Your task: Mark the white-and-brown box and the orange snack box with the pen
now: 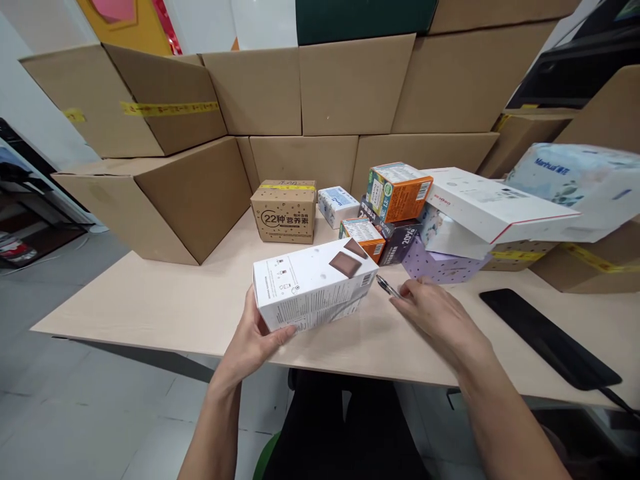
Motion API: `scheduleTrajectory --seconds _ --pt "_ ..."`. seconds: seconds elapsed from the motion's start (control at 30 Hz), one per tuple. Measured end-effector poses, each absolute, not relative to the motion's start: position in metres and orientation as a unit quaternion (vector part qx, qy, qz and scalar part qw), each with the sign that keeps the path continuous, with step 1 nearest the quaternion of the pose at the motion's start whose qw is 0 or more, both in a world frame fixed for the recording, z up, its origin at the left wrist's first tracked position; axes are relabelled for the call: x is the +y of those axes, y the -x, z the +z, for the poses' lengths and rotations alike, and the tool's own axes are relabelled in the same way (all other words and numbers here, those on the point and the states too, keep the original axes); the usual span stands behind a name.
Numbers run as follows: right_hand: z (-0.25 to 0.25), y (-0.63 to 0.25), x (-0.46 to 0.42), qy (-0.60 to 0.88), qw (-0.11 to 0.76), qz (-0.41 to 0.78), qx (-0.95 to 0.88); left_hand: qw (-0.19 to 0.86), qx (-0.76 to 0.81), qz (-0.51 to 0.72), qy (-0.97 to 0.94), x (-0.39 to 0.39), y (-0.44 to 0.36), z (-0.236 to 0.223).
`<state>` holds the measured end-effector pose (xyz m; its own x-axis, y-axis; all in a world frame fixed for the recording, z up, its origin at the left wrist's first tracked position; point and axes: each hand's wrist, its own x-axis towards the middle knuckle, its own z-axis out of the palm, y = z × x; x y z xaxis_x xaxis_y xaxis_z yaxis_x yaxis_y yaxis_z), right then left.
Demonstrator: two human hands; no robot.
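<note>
Left hand (254,341) gripped the white box (313,283) by its left end over the worktop (165,307), seemingly to steady it; right hand (440,313), set apart, pinched a pen (387,287), leaving its tip free.

The hands (256,339) are bare, with slim fingers, and the bare forearms (503,407) widen away from narrow wrists. Plain black trousers (313,427) cover both thighs, probably matte, though shadow leaves the weave hard to judge.
</note>
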<state>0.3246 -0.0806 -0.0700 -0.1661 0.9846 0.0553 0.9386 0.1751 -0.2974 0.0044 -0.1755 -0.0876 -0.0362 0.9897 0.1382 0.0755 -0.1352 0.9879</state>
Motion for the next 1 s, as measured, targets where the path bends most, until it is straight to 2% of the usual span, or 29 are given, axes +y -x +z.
scheduleTrajectory --seconds 0.17,0.3,0.43,0.57,0.67,0.8,1.0 --pt "-0.074 -0.324 -0.079 0.621 0.178 0.111 -0.755 0.375 0.510 0.545 -0.549 -0.178 -0.006 -0.090" --pt "-0.076 -0.324 -0.076 0.586 0.342 0.187 -0.710 0.279 0.516 0.561 -0.584 -0.182 -0.003 -0.096" --pt "-0.071 -0.318 -0.078 0.500 0.524 0.330 -0.605 0.103 0.465 0.576 -0.664 -0.177 -0.002 -0.102" --pt "-0.062 -0.315 -0.081 0.391 0.629 0.420 -0.524 -0.020 0.406 0.538 -0.739 -0.169 -0.002 -0.106" --pt "-0.058 -0.316 -0.082 0.336 0.673 0.469 -0.463 -0.066 0.381 0.508 -0.769 -0.169 -0.004 -0.108" --pt "-0.054 -0.314 -0.085 0.289 0.710 0.501 -0.402 -0.066 0.394 0.467 -0.789 -0.174 -0.004 -0.111" --pt "-0.045 -0.298 -0.095 0.275 0.662 0.551 -0.427 -0.056 0.420 0.435 -0.795 -0.180 -0.004 -0.115"
